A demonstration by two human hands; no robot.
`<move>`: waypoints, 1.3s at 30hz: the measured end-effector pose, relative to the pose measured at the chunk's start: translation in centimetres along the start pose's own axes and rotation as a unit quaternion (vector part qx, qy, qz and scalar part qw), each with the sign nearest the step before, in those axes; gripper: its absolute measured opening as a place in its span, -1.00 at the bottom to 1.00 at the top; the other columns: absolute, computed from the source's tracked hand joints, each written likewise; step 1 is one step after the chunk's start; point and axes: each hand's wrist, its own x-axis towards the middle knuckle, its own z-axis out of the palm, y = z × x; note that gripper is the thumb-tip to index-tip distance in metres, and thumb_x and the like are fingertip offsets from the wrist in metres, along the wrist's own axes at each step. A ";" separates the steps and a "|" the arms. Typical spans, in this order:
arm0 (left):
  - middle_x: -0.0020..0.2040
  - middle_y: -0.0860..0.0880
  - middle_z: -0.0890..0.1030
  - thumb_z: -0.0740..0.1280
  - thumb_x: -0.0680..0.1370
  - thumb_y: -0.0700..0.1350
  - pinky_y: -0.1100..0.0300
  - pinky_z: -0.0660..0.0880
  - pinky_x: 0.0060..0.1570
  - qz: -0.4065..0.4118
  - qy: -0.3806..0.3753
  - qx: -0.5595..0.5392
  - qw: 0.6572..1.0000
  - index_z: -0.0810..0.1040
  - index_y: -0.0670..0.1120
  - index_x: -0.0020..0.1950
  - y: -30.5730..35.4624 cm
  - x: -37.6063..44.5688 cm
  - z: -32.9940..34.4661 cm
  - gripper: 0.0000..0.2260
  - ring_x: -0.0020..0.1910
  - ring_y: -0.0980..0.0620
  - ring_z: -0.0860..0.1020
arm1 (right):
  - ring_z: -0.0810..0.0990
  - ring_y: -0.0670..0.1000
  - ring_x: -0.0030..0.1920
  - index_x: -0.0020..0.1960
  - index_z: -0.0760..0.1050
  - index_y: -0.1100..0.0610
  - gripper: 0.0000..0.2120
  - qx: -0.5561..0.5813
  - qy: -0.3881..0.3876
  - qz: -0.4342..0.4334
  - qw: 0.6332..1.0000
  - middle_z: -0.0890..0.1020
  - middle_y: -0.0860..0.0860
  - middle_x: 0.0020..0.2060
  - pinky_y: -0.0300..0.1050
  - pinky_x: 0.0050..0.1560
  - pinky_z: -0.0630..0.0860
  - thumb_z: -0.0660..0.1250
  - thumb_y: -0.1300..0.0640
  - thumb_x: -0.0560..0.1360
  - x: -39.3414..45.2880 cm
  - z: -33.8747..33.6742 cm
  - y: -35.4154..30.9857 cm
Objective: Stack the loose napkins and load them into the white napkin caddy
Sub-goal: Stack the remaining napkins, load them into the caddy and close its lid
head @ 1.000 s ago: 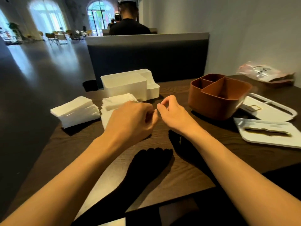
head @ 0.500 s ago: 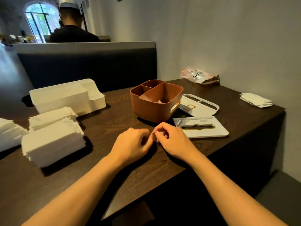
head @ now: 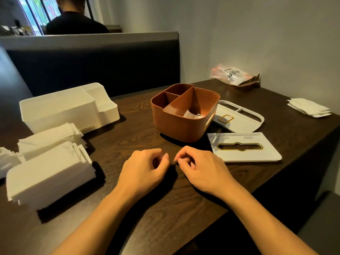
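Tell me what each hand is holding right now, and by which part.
Nothing visible. The left hand and right hand hang loosely curled above the dark wooden table, fingertips close together, no napkin between them.

Dark wood-grain tabletop (head: 132, 144); white napkins (head: 47, 173) and white caddy (head: 68, 107); terracotta-brown organizer (head: 180, 126); white lid (head: 244, 150) with a gold-rimmed slot.

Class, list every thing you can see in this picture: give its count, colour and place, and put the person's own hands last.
napkin stacks: three, white, near left
small napkin pile: one, white, far right
napkin caddy: one, white, back left
divided box: one, brown, centre
lids: two, white, right of the box
plastic packet: one, pinkish, back corner
table: one, dark wood
left hand: loosely curled, empty
right hand: loosely curled, empty
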 end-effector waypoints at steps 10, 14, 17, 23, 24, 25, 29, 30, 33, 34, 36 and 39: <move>-0.49 0.10 0.45 0.31 0.64 0.05 0.24 0.26 -0.41 -0.098 0.020 -0.101 0.990 0.38 -0.04 -0.36 -0.5 2.1 -0.9 -0.60 -0.45 0.14 0.39 | 0.58 -0.06 -0.21 -0.08 0.45 -0.09 -0.95 0.024 -0.146 -0.033 0.988 0.59 -0.11 -0.25 0.10 -0.15 0.60 0.23 0.01 0.54 5.5 -0.1 -3.2; -0.41 0.02 0.56 0.29 0.66 0.06 0.13 0.41 -0.33 -0.089 0.028 -0.081 0.992 0.46 -0.07 -0.33 0.4 1.4 -4.8 -0.61 -0.38 0.09 0.50 | 0.62 -0.13 -0.15 -0.05 0.48 -0.12 -0.84 0.073 -0.173 -0.059 0.981 0.64 -0.13 -0.19 -0.02 -0.16 0.59 0.27 0.14 0.48 6.7 0.6 -6.1; -0.34 0.02 0.60 0.27 0.65 0.11 0.03 0.49 -0.25 -0.082 0.003 -0.026 0.996 0.58 -0.02 -0.23 1.3 0.8 -10.5 -0.67 -0.32 0.09 0.55 | 0.63 -0.11 -0.04 0.09 0.50 -0.09 -0.87 0.099 -0.185 -0.071 0.975 0.63 -0.12 -0.05 -0.10 -0.06 0.57 0.35 0.03 0.55 7.9 1.2 -9.3; -0.18 0.11 0.56 0.20 0.62 0.20 0.23 0.39 -0.28 -0.233 -0.080 0.117 0.962 0.50 0.10 -0.09 -1.8 -3.1 -21.0 -0.77 -0.20 0.14 0.52 | 0.62 0.16 0.22 0.38 0.44 0.27 0.07 0.192 -0.315 0.051 0.928 0.59 0.23 0.27 0.18 0.29 0.54 0.12 -0.60 0.29 10.7 4.8 -14.5; -0.19 0.05 0.59 0.19 0.60 0.24 0.18 0.43 -0.27 -0.269 -0.076 0.133 0.951 0.54 0.04 -0.07 -3.1 -3.7 -22.1 -0.69 -0.20 0.08 0.55 | 0.61 0.19 0.24 0.40 0.41 0.32 0.08 0.208 -0.322 0.061 0.922 0.55 0.26 0.31 0.15 0.29 0.55 0.14 -0.59 0.32 11.0 5.2 -14.9; -0.20 -0.02 0.62 0.16 0.56 0.30 0.11 0.50 -0.24 -0.310 -0.071 0.140 0.938 0.57 -0.03 -0.07 -4.2 -4.2 -23.0 -0.57 -0.21 0.01 0.58 | 0.61 0.17 0.24 0.42 0.39 0.32 0.06 0.220 -0.327 0.068 0.917 0.53 0.25 0.34 0.09 0.28 0.57 0.17 -0.57 0.35 11.4 5.5 -15.2; -0.14 -0.15 0.69 0.10 0.37 0.46 0.05 0.69 -0.19 -0.475 -0.130 0.008 0.870 0.62 -0.16 -0.05 -8.2 -5.8 -23.9 -0.29 -0.17 -0.10 0.69 | 0.64 0.01 0.17 0.48 0.39 0.17 0.13 0.194 -0.364 0.079 0.908 0.52 0.02 0.38 -0.06 0.11 0.65 0.26 -0.62 0.20 13.0 7.1 -17.5; -0.09 -0.15 0.69 0.11 0.36 0.47 0.04 0.69 -0.20 -0.492 -0.146 -0.035 0.858 0.60 -0.14 -0.03 -8.7 -5.9 -23.3 -0.30 -0.12 -0.11 0.70 | 0.65 0.02 0.14 0.44 0.43 0.17 0.06 0.179 -0.372 0.081 0.907 0.57 0.02 0.33 -0.05 0.07 0.66 0.28 -0.58 0.23 13.3 7.2 -17.8; -0.03 -0.18 0.68 0.18 0.43 0.42 0.00 0.70 -0.20 -0.500 -0.154 -0.139 0.841 0.53 -0.08 0.01 -9.5 -6.5 -21.9 -0.42 -0.07 -0.14 0.71 | 0.67 0.04 0.08 0.23 0.56 0.12 -0.32 0.147 -0.406 0.050 0.900 0.65 0.01 0.13 0.00 0.03 0.69 0.29 -0.44 0.44 13.3 7.4 -19.2; -0.03 -0.18 0.68 0.20 0.48 0.39 0.00 0.70 -0.20 -0.496 -0.150 -0.160 0.840 0.52 -0.07 0.03 -9.6 -6.5 -21.5 -0.47 -0.08 -0.13 0.71 | 0.66 0.05 0.08 0.20 0.56 0.11 -0.39 0.134 -0.410 0.041 0.901 0.65 0.00 0.10 0.00 0.02 0.69 0.29 -0.41 0.48 13.1 7.2 -19.5; 0.00 -0.16 0.65 0.21 0.54 0.33 0.03 0.70 -0.23 -0.488 -0.149 -0.176 0.842 0.50 -0.04 0.02 -9.6 -6.7 -21.2 -0.57 -0.08 -0.10 0.70 | 0.65 0.03 0.05 0.22 0.54 0.11 -0.40 0.107 -0.410 0.030 0.905 0.64 0.00 0.08 -0.08 -0.06 0.69 0.29 -0.38 0.50 12.8 7.3 -19.7; 0.07 -0.12 0.62 0.24 0.54 0.32 0.06 0.70 -0.21 -0.469 -0.141 -0.195 0.850 0.53 -0.01 0.02 -9.7 -6.9 -20.7 -0.60 -0.03 -0.08 0.68 | 0.65 0.00 0.00 0.26 0.53 0.16 -0.20 0.053 -0.400 0.011 0.915 0.65 0.00 0.06 -0.16 -0.15 0.60 0.26 -0.51 0.40 12.9 7.5 -19.2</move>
